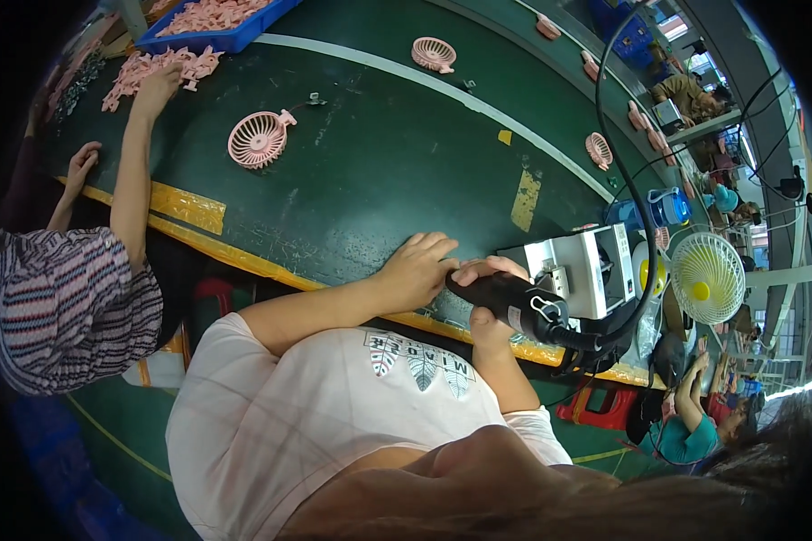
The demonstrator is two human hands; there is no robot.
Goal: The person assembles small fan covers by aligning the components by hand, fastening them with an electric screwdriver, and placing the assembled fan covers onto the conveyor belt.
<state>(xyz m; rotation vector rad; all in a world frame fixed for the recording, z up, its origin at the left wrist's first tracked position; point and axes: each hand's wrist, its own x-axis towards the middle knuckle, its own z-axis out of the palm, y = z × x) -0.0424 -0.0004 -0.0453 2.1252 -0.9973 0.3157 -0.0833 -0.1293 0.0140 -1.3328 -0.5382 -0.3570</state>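
My left hand (417, 272) lies over the near edge of the green bench (352, 216), its fingers stretched out toward the right. Its fingertips are close beside my right hand (489, 275); whether the two touch I cannot tell. My right hand is wrapped round a black corded power tool (511, 300), which looks like an electric screwdriver with a metal hanging loop. The tool's tip is hidden by the hands. Just beyond my right hand stands a white and black box-shaped device (591, 270). Farther off to the left, a round pink fan housing (260, 141) rests on the bench.
At left, a co-worker's hand (160, 86) reaches into a heap of pink parts (126, 77) below a blue bin (234, 36). More pink housings (434, 54) sit beyond a white line. A white desk fan (707, 278) and a thick black cable (645, 198) are at right.
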